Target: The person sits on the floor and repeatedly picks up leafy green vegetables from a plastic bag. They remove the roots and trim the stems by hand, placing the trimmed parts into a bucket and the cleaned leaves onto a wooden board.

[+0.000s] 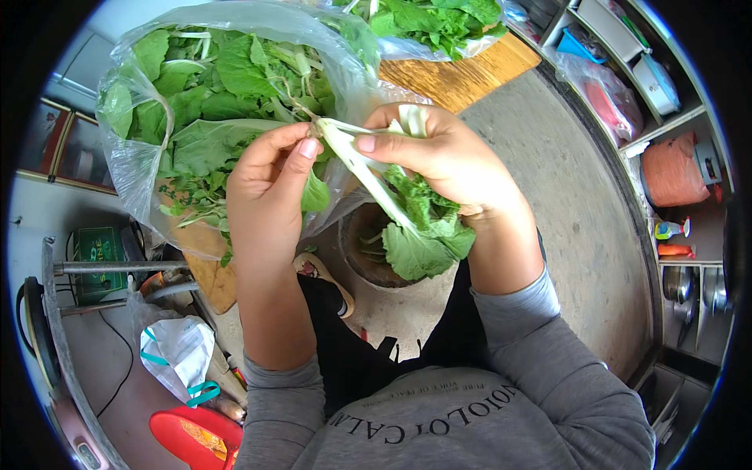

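Between both hands is a leafy green vegetable plant (364, 170), its root end at the left and its leaves hanging down at the right. My left hand (276, 182) pinches the root end between thumb and fingertips. My right hand (435, 153) grips the pale stalks, with some cut or broken stalk ends showing above the thumb. Behind my left hand, a clear plastic bag (346, 82) lies open, full of leafy greens (235, 88). Another heap of greens (435, 20) rests on plastic at the top. Below the held leaves, a round bucket (376, 252) stands on the floor, partly hidden.
The bags sit on a wooden table (470, 70). Shelves (664, 126) with containers, bags and metal pots curve along the right. At the lower left are a metal rack (117, 267), a white bag (179, 355) and a red plastic container (197, 437). A shoe (329, 282) is beside the bucket.
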A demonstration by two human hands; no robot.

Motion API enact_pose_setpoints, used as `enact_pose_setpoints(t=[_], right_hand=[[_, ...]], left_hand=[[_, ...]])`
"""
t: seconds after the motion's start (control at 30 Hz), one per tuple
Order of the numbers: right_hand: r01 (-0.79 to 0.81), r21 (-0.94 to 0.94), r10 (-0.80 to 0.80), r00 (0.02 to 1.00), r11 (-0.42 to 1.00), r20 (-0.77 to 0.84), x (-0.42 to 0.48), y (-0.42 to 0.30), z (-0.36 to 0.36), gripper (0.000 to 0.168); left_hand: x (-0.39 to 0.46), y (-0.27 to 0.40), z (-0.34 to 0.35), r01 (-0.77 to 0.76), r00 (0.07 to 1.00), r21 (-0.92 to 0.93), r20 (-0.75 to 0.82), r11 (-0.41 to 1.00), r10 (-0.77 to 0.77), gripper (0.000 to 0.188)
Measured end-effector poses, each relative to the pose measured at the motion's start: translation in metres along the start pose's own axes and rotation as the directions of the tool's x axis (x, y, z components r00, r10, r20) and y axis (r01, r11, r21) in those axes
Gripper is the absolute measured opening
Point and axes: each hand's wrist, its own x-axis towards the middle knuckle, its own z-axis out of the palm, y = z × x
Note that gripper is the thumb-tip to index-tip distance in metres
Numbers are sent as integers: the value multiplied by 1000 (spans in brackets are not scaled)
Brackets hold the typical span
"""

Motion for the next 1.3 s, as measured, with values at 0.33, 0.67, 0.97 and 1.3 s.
enact_pose_setpoints(t=[0.33,0.67,0.97,1.3], right_hand=[[45,-12,-45,999,999,24,7,14,4,15],[-34,-16,34,999,999,18,5,6,11,14],[67,-65,-70,996,996,-47,4,9,-5,15],[122,-132,-124,992,984,-13,3,7,-3,15]], left_hand=[[3,-5,2,-376,846,728,18,574,532,11],[4,-5,0,-320,841,779,-28,539,541,11],[6,14,-30,-141,960,264,-198,954,197,12],[-8,18,-1,36,999,163,20,986,-40,23]])
